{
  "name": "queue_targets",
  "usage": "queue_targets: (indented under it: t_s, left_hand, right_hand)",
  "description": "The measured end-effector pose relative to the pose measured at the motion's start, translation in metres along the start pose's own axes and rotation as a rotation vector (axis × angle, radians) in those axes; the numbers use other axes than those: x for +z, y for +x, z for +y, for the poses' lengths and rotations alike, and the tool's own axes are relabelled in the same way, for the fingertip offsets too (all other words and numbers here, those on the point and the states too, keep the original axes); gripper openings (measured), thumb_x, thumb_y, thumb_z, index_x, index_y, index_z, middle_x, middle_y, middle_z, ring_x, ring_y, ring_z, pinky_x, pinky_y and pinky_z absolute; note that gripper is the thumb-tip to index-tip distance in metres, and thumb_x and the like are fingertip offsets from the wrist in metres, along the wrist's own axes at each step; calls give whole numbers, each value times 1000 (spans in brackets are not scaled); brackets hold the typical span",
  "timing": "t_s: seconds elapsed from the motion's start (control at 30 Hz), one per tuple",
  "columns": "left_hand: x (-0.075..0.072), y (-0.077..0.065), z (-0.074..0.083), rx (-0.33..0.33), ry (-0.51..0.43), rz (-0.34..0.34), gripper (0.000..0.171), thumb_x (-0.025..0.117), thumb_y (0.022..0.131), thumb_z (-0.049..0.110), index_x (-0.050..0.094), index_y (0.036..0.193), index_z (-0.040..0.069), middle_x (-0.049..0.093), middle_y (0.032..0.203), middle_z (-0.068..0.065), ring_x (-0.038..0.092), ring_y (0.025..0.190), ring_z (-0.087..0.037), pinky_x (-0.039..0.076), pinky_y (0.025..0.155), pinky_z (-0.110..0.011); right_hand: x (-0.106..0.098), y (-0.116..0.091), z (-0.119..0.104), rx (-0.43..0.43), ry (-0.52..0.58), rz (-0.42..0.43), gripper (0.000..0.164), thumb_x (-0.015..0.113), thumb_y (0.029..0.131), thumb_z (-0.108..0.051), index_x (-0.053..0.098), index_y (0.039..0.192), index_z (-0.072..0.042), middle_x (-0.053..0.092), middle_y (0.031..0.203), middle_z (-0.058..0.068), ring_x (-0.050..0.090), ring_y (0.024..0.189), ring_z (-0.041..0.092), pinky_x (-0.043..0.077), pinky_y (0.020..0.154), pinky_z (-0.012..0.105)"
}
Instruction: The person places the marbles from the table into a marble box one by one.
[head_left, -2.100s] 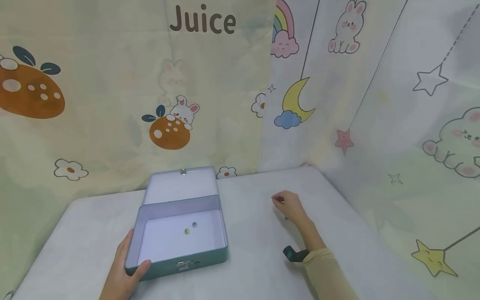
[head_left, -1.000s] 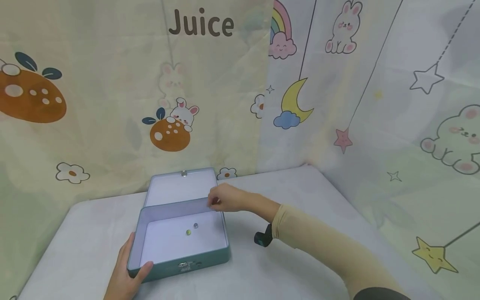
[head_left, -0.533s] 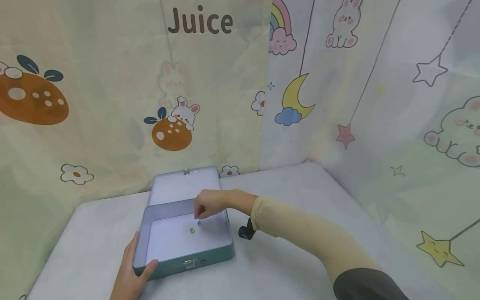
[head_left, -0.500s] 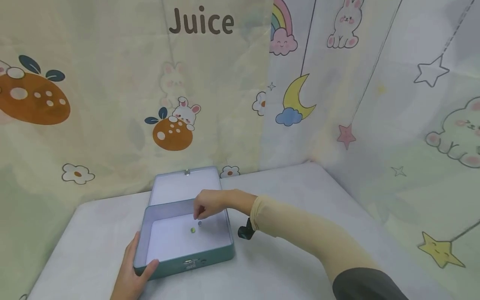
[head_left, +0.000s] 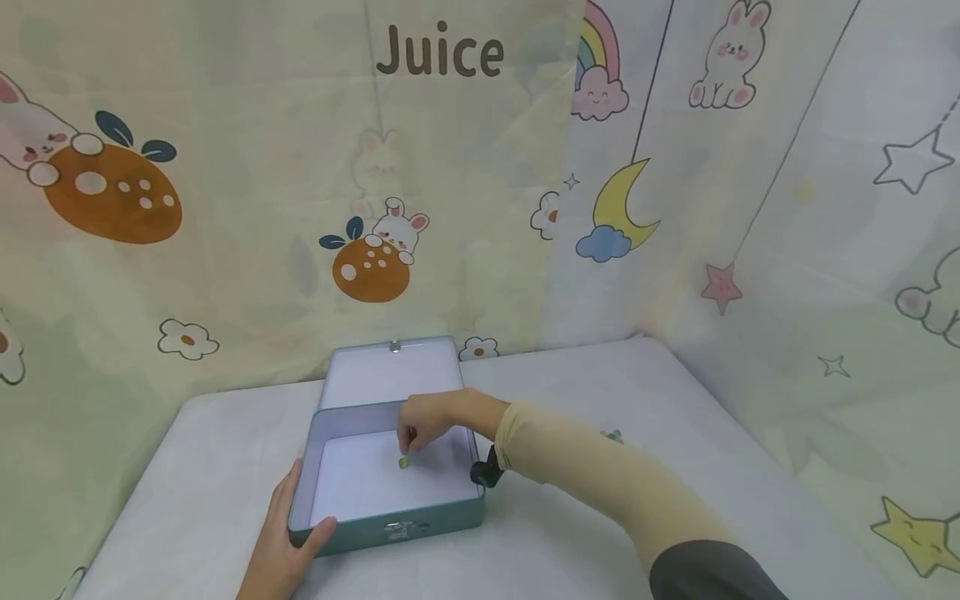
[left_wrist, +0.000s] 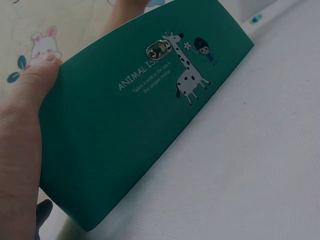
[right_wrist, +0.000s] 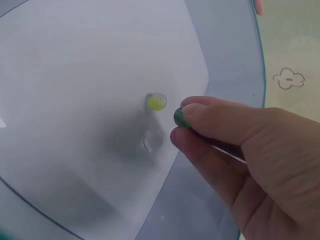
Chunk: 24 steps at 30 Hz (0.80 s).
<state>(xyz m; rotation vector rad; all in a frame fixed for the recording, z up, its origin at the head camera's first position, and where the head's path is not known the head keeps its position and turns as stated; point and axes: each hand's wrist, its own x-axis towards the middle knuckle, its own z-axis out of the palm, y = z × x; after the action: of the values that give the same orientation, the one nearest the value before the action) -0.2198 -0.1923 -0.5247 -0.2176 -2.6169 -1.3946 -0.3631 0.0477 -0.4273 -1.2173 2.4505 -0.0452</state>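
A green tin box [head_left: 405,533] with a white inside stands on the table, lid [head_left: 396,371] swung back. My left hand [head_left: 281,533] holds its front left corner, thumb on the front wall, fingers along the side. The left wrist view shows that thumb against the wall [left_wrist: 115,150], which bears a printed giraffe. Inside the box, my right hand [head_left: 427,419] pinches a green marble [right_wrist: 181,117] between thumb and fingertips, close over the floor. Beside the fingertips lie a yellow-green marble [right_wrist: 157,101] and a clear marble [right_wrist: 152,140]; the head view hides the clear one behind the hand.
Several small blue-green marbles [head_left: 613,435] sit on the white tabletop [head_left: 555,517] right of the box, partly behind my right sleeve [head_left: 585,454]. A printed cloth [head_left: 465,167] hangs along the table's back edge.
My right hand has come from the right part of the table into the box and lower, carrying the green marble. The left hand keeps its hold on the corner. The head view has shifted slightly.
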Motion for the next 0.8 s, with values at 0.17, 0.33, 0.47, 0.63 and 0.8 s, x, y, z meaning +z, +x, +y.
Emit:
queue_targets:
  t_s: [0.17,0.33,0.47,0.63,0.8]
  left_hand:
    - [-2,1,1,-13,-2,-19,94,65,87,33,2,154,19,14,155,-21,18,139,-48,19,104,-72]
    - [-2,1,-2,-2,2,-10,93,65,87,32,3,154,18,14,155,-21,18,139,-48,18,104,-73]
    - [-1,1,-4,23,5,5,92,66,87,29,4,154,17,16,154,-23,20,138,-49,19,103,-73]
    - [-3,1,2,-8,43,4,93,65,87,34,2,154,18,16,153,-24,20,138,-49,20,104,-72]
    - [-1,-1,5,-12,43,-12,95,66,85,33,3,154,17,18,152,-26,23,135,-51,23,99,-75]
  right_hand:
    - [4,6,1,17,-26,-30,9,69,86,-15,75,92,-20,68,86,-11,57,79,-2,47,72,10]
    - [10,13,-2,31,-59,-16,10,70,86,-15,73,92,-22,67,86,-12,57,79,-2,46,73,10]
    - [13,15,-3,50,-96,10,10,70,85,-16,73,92,-23,66,85,-14,56,78,-3,45,72,9]
    - [13,19,-9,73,-153,28,9,71,85,-17,72,91,-23,66,84,-14,56,77,-3,45,70,9]
    - [19,19,-8,112,-161,12,9,71,84,-17,72,90,-24,65,83,-14,56,76,-2,46,69,10]
